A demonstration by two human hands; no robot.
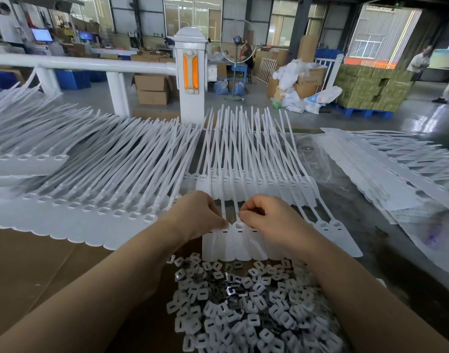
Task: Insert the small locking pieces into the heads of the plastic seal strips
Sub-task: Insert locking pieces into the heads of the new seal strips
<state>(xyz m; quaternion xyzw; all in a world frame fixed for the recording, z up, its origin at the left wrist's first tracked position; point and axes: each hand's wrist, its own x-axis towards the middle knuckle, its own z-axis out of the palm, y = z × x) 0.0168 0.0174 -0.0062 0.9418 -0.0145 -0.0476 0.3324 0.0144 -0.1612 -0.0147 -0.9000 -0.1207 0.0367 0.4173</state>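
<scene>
Head view, landmark: I take the pile of locking pieces (246, 304) on the counter (371, 225) as reference.
Seal strips: a row of seal strips (233, 240) lies just beyond the pile, heads toward it, tails running away.
Left hand (195, 215): fingers curled, pinching at a strip head just past the pile; whether it holds a piece I cannot tell.
Right hand (266, 220): fingers curled, pinching at the neighbouring head (239, 225).
Step, my judgement: seating a piece into a head.
Next move: press it flush, then fetch another piece from the pile.

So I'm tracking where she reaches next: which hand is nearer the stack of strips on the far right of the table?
Right hand; the stack lies off to its right. The left hand is farther away.
</scene>
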